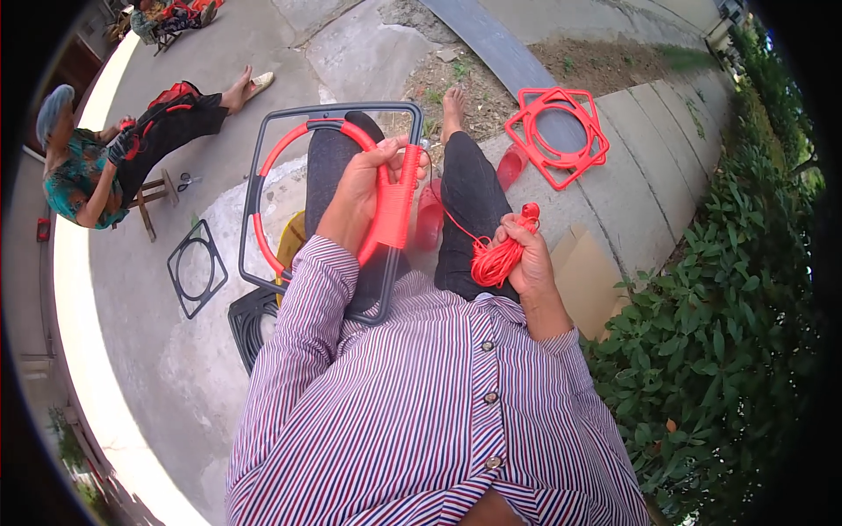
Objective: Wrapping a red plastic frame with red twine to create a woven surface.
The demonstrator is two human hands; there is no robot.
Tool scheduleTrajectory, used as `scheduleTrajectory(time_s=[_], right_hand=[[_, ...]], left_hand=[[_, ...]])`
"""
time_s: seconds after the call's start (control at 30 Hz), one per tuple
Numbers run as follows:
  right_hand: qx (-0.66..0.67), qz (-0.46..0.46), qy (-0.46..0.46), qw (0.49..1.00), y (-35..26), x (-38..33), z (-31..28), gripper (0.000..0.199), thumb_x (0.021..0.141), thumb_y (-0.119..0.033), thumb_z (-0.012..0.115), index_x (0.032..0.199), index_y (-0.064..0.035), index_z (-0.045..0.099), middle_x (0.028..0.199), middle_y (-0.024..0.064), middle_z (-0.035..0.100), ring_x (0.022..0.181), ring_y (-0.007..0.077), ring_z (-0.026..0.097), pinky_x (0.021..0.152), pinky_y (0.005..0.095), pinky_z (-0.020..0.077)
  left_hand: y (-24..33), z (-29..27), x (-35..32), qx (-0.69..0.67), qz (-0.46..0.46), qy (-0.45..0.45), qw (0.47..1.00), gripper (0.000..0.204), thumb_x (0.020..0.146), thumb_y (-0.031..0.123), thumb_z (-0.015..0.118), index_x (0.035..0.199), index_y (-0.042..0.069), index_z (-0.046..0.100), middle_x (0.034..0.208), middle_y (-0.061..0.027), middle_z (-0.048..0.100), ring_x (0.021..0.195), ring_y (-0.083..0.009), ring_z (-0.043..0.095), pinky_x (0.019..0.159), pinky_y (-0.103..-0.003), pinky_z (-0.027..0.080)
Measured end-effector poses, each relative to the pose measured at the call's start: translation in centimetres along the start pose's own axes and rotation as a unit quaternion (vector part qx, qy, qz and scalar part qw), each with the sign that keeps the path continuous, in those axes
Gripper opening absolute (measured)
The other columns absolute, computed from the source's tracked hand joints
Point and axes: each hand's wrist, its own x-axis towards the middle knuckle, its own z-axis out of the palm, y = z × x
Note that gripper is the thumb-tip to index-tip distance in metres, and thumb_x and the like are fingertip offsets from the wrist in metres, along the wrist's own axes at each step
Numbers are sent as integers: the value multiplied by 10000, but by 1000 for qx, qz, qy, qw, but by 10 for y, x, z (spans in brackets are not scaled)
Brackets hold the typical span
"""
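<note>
My left hand [368, 180] grips a dark grey rectangular frame [333, 110] at its right side, thumb on top. The frame holds an inner ring [282, 149], largely wrapped in red. A dense band of red cord wrapping [396, 210] joins the ring to the frame's right bar. Over my right thigh, my right hand [528, 254] is closed around a loose bundle of red cord [495, 263]. From this bundle a strand runs left toward the wrapped side of the frame. The frame rests tilted over my left leg and lap.
Beyond my right knee lies a red-wrapped frame [574, 160], near red footwear [511, 164] and cardboard [586, 272]. At left are a dark frame [216, 250], stacked black frames [248, 320], scissors [185, 182] and a seated person [83, 180] handling red-and-black pieces. Shrubs [702, 351] border the right.
</note>
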Motion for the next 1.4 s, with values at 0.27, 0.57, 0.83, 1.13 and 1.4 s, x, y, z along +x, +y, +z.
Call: scheduleTrajectory(time_s=[0.27, 0.57, 0.83, 1.13, 1.4], right_hand=[[-57, 12, -25, 998, 11, 7, 11, 108, 849, -67, 635, 936, -29, 583, 786, 49, 585, 740, 132, 571, 710, 258, 472], [-74, -33, -5, 997, -1, 0, 14, 104, 854, -63, 621, 939, -37, 569, 768, 40, 563, 696, 129, 549, 659, 260, 461], [-3, -172, 29, 985, -65, -32, 5, 108, 865, -57, 610, 950, -44, 545, 715, 48, 546, 637, 149, 530, 612, 291, 458], [18, -255, 22, 967, -95, -81, 12, 107, 865, -50, 608, 951, -44, 545, 689, 46, 526, 619, 139, 495, 623, 306, 432], [-10, -215, 21, 976, -89, -83, 9, 98, 858, -42, 595, 938, -46, 539, 685, 46, 518, 616, 144, 486, 647, 311, 426]], left_hand=[[1, 4, -15, -15, 36, 13, 999, 196, 938, 152, 523, 1099, 41, 521, 933, -229, 638, 715, -281, 669, 598, -340, 575], [-25, 55, -39, 142, 17, 43, 989, 223, 915, 108, 574, 1097, -14, 531, 827, -117, 654, 694, -216, 677, 623, -303, 585], [-14, 133, -33, 452, 75, -87, 885, 210, 914, 168, 613, 1038, 1, 588, 707, 0, 589, 566, -56, 532, 527, -190, 414], [-85, 123, 38, 559, 145, -55, 814, 174, 914, 192, 615, 935, 23, 580, 644, 12, 537, 537, -68, 496, 503, -228, 399], [-145, 13, 84, 406, 41, 102, 907, 146, 933, 129, 557, 854, 19, 612, 659, -41, 587, 569, -137, 538, 554, -309, 423]])
